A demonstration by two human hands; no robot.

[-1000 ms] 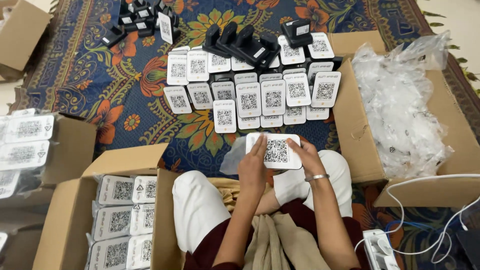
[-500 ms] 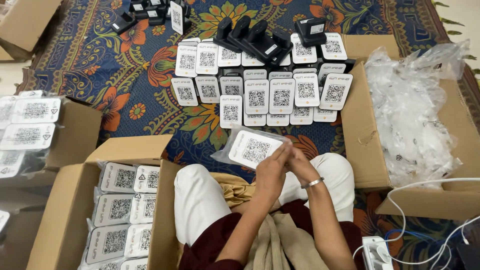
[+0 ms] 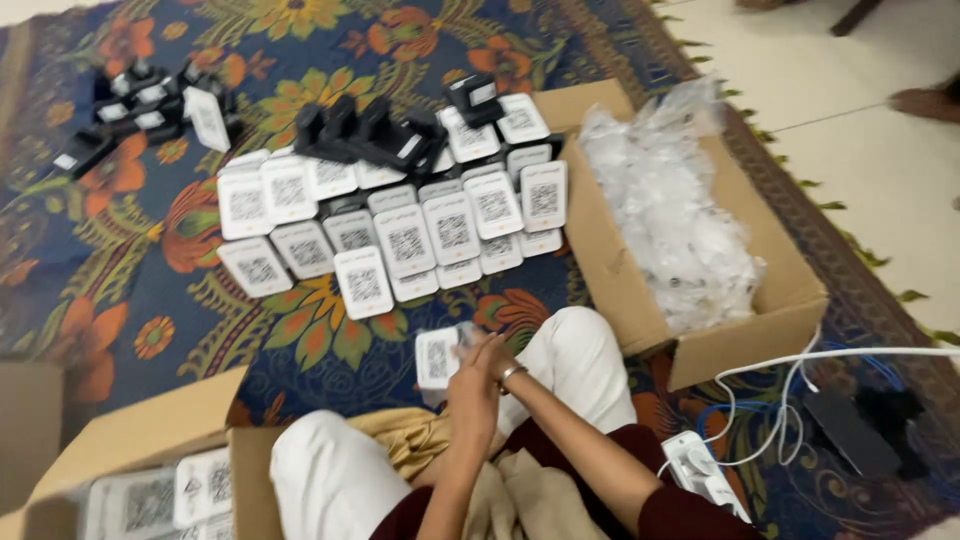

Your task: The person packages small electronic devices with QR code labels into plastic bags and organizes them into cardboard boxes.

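I sit cross-legged on a patterned rug. My left hand (image 3: 472, 398) and my right hand (image 3: 488, 352) meet above my knees and together hold a small white device (image 3: 436, 358) with a square code pattern on its face. The device stands to the left of my fingers. A bit of clear plastic wrap (image 3: 466, 330) shows at its top right, by my right fingers. A band (image 3: 512, 374) circles my right wrist.
Rows of the same white devices (image 3: 400, 235) lie on the rug ahead, with black stands (image 3: 370, 135) behind them. A cardboard box (image 3: 745, 335) on the right holds clear bags. A second box (image 3: 150, 428) at lower left holds more devices. A power strip (image 3: 700, 472) and cables lie at right.
My hands have come together on the device's right side, and it has moved from in front of me down to the left of my fingers. The view has swung right.
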